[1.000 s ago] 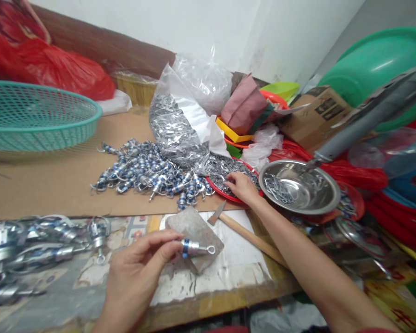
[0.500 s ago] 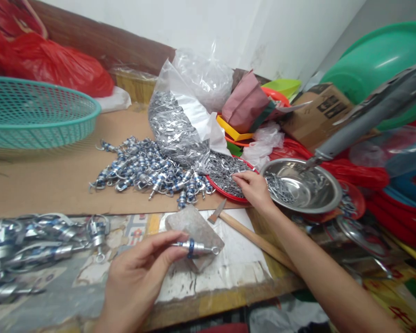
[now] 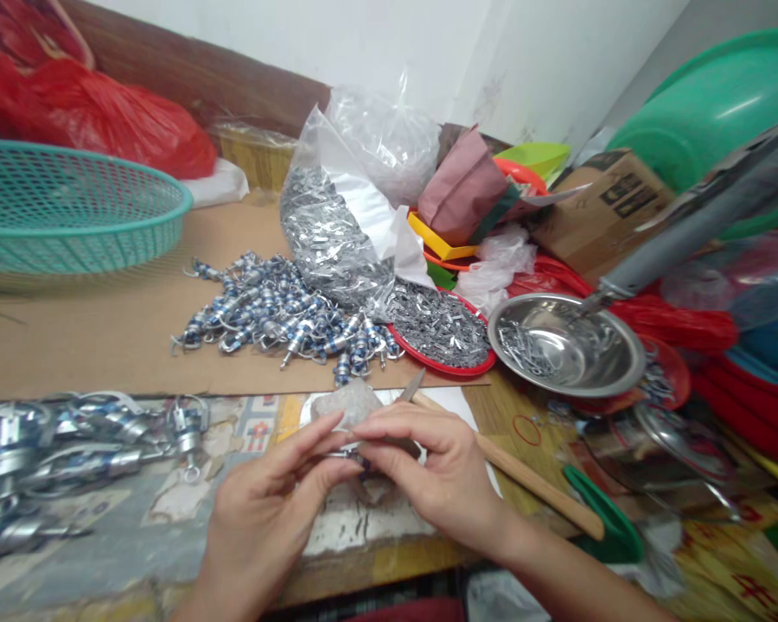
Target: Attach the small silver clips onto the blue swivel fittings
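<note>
My left hand point(image 3: 263, 505) pinches a small silver metal fitting point(image 3: 346, 453) with blue bands, held level above a grey stone block point(image 3: 345, 403). My right hand point(image 3: 444, 471) closes over the fitting's other end, its thumb and fingers pressed together. Whatever lies between those right fingertips is hidden. Just beyond the right hand is a hammer point(image 3: 545, 491) with a wooden handle, its narrow metal head partly covered. Behind it, a red tray point(image 3: 470, 372) is full of small flat metal pieces.
Finished-looking blue and silver fittings form a pile point(image 3: 278, 315) on the cardboard point(image 3: 91, 337), and more fittings point(image 3: 97, 458) lie at left. A steel bowl point(image 3: 632, 371) holds metal pins. Around stand a turquoise basket point(image 3: 71, 246), a plastic bag of metal pieces point(image 3: 330, 233) and a green dustpan-like piece point(image 3: 622, 540).
My right hand has moved from the red tray back toward me and left, meeting the fitting in my left hand. The left hand keeps hold of the fitting near the same spot.
</note>
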{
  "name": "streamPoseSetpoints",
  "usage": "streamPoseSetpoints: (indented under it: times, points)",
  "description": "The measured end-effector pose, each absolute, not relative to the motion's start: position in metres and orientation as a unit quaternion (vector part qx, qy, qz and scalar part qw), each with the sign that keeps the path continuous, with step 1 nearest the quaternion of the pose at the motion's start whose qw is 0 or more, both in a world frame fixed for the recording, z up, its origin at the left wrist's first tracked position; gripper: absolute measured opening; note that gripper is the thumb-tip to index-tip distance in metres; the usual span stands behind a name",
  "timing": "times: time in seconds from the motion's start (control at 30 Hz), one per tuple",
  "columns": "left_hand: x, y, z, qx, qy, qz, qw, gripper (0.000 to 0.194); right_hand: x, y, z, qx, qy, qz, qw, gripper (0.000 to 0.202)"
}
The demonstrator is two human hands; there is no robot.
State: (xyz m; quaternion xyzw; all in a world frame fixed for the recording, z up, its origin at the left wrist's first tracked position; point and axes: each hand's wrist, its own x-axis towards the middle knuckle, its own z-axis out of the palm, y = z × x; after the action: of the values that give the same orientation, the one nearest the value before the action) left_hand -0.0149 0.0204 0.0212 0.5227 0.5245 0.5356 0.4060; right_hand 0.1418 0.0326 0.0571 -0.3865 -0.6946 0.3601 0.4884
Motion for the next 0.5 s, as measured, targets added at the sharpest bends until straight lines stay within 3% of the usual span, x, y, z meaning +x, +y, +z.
streamPoseSetpoints:
  times: [0.27,0.37,0.5]
  points:
    - [-0.017,0.02,0.028,0.544,0.54,0.509,0.393,0.018,0.142,0.021,0.047,-0.391,-0.665,0.395,0.498,0.021]
    - [-0.02,0.023,0.034,0.525,0.539,0.488,0.443,0.011,0.147,0.019,0.044,-0.353,-0.753,0.251,0.495,0.033]
    - [-0.024,0.024,0.042,0.52,0.572,0.451,0.446,0.012,0.155,0.022,0.045,-0.256,-0.864,0.019,0.434,0.017]
